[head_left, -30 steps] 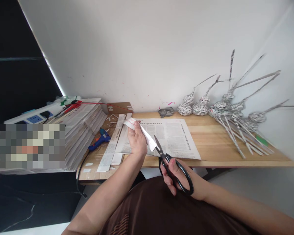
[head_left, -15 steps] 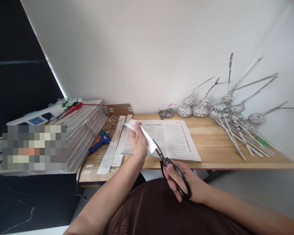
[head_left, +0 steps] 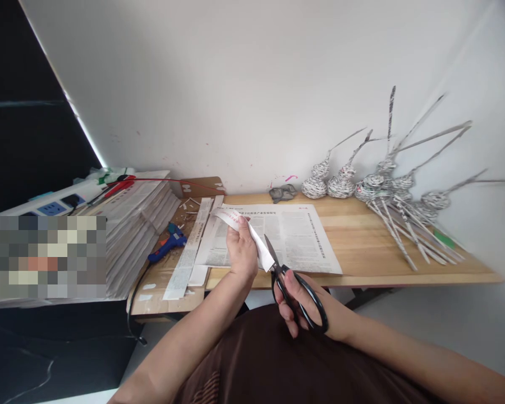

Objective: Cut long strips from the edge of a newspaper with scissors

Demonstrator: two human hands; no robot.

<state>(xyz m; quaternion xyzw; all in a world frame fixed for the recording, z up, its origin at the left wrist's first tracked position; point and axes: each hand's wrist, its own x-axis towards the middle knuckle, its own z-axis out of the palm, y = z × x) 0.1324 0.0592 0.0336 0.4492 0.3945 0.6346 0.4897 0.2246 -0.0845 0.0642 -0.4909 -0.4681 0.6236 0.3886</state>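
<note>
My left hand (head_left: pixel 240 251) is closed on a narrow strip of newspaper (head_left: pixel 258 248) that curls over my fingers, held above the front of the wooden table (head_left: pixel 382 247). My right hand (head_left: pixel 307 306) grips black scissors (head_left: pixel 292 283) by their loops. The blades point up and left, and their tips meet the strip's lower end just right of my left hand. A large newspaper sheet (head_left: pixel 294 235) lies flat on the table behind both hands.
Cut paper strips (head_left: pixel 189 255) and a blue glue gun (head_left: pixel 166 247) lie left of the sheet. A tall newspaper stack (head_left: pixel 134 224) with a power strip (head_left: pixel 46 205) stands at the far left. Rolled-paper gourd shapes and sticks (head_left: pixel 387 191) fill the back right.
The scissors have shifted slightly up and left against the strip's end. My left hand has dropped a little with the strip. The view has shifted slightly.
</note>
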